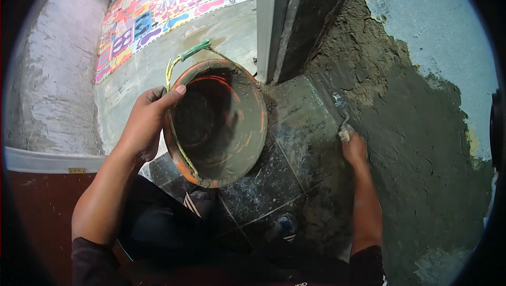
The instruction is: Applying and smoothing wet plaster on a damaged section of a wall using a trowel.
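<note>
Seen from the head camera, a person's left hand (150,114) grips the near-left rim of an orange bucket (252,112), thumb hooked over the edge, while the right hand (354,149), well apart from it, is closed around the handle of a trowel (339,99). The bucket sits between the two hands, its mouth turned up toward the viewer and its inner wall smeared with grey mortar; how much lies in the dark bottom, and whether the bucket rests on the tiled floor (269,180), cannot be told. A rope handle (194,51) with a green sleeve arches above the left hand.

Ahead of the right hand, the trowel's blade lies at the foot of a mortar-coated wall (421,128), near a door frame (271,27). Mortar looks rough beyond that hand and smoother to its right. Past the left hand spreads a brightly printed mat (171,9).

The step in hand appears to be plastering the low corner by the frame. The next move likely calls for a flat, steady blade pressed along the rough patch, with the bucket held close.
</note>
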Action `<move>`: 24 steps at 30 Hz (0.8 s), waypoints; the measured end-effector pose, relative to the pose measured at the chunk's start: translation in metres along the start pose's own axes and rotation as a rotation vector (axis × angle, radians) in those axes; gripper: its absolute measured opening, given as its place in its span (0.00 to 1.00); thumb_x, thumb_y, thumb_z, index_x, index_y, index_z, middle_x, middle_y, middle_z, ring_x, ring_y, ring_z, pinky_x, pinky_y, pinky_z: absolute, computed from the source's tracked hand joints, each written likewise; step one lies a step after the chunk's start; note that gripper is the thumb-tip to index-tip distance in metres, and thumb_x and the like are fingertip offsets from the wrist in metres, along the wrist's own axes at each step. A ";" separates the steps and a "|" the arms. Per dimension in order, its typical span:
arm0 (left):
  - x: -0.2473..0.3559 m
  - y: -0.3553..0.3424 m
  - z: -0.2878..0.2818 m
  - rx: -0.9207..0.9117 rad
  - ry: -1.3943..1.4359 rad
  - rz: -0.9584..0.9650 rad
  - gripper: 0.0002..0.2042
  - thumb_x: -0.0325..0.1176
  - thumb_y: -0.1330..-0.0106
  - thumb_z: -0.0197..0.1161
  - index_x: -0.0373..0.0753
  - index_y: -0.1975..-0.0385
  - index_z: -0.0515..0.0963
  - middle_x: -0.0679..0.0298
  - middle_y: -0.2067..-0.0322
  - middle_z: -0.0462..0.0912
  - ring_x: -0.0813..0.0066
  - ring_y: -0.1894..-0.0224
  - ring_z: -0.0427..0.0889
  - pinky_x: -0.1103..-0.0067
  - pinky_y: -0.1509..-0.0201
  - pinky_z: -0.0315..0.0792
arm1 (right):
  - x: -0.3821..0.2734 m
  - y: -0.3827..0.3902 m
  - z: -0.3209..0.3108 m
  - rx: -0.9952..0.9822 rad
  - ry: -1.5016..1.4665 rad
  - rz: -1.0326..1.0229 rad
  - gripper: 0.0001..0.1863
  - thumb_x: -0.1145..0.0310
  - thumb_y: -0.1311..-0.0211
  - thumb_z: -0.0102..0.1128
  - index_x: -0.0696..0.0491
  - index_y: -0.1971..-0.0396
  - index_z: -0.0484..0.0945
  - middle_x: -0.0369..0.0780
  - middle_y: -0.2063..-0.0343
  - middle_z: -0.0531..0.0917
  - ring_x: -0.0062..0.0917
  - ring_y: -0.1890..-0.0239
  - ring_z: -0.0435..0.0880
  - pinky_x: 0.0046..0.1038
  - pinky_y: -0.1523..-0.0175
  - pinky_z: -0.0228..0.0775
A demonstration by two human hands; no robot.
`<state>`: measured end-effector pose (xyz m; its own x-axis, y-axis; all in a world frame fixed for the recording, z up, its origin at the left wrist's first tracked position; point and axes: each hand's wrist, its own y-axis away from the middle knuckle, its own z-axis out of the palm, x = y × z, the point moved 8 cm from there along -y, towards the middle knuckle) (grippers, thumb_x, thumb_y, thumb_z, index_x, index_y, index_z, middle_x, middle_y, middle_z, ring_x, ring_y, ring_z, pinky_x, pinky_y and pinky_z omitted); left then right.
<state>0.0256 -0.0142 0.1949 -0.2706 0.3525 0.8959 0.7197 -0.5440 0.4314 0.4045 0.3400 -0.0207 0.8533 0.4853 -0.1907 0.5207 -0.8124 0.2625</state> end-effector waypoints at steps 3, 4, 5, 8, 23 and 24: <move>0.000 -0.001 0.001 0.018 -0.025 0.016 0.19 0.42 0.31 0.66 0.29 0.57 0.76 0.59 0.64 0.83 0.75 0.64 0.81 0.78 0.57 0.74 | -0.002 0.022 -0.028 0.134 -0.053 -0.035 0.24 0.57 0.34 0.60 0.55 0.42 0.76 0.57 0.56 0.83 0.55 0.53 0.82 0.50 0.49 0.74; 0.002 -0.001 0.003 0.011 -0.023 0.030 0.21 0.43 0.31 0.67 0.27 0.58 0.75 0.58 0.66 0.82 0.76 0.67 0.81 0.79 0.63 0.75 | 0.001 0.031 -0.035 0.159 -0.021 -0.026 0.24 0.57 0.34 0.59 0.54 0.42 0.77 0.57 0.56 0.83 0.55 0.54 0.82 0.50 0.50 0.74; 0.002 -0.002 0.002 0.011 -0.019 0.027 0.21 0.43 0.31 0.67 0.27 0.58 0.75 0.58 0.66 0.82 0.76 0.67 0.81 0.79 0.63 0.75 | 0.002 0.039 -0.040 0.189 0.031 -0.012 0.24 0.57 0.34 0.59 0.54 0.42 0.77 0.56 0.57 0.83 0.55 0.54 0.82 0.50 0.50 0.74; 0.000 -0.002 0.002 -0.012 -0.049 -0.038 0.21 0.43 0.31 0.67 0.26 0.58 0.75 0.58 0.68 0.82 0.76 0.69 0.81 0.79 0.66 0.75 | -0.001 0.061 -0.047 0.337 -0.002 -0.066 0.25 0.56 0.33 0.59 0.54 0.41 0.76 0.56 0.57 0.83 0.55 0.55 0.82 0.50 0.50 0.74; 0.002 0.004 0.002 -0.002 -0.010 -0.004 0.20 0.43 0.31 0.66 0.29 0.54 0.77 0.58 0.60 0.84 0.74 0.58 0.81 0.77 0.50 0.73 | 0.016 0.021 0.018 -0.030 0.142 0.008 0.25 0.52 0.31 0.56 0.54 0.43 0.77 0.55 0.54 0.83 0.53 0.53 0.83 0.51 0.46 0.73; 0.000 0.004 0.002 -0.004 -0.015 -0.006 0.19 0.43 0.31 0.66 0.29 0.54 0.77 0.59 0.61 0.84 0.74 0.58 0.81 0.77 0.49 0.73 | 0.016 0.027 0.012 -0.019 0.166 0.013 0.25 0.52 0.31 0.55 0.55 0.43 0.76 0.55 0.54 0.83 0.53 0.53 0.83 0.51 0.47 0.73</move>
<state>0.0292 -0.0148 0.1964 -0.2651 0.3670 0.8916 0.7157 -0.5447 0.4370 0.4314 0.3218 -0.0281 0.8522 0.5224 -0.0286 0.5083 -0.8138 0.2817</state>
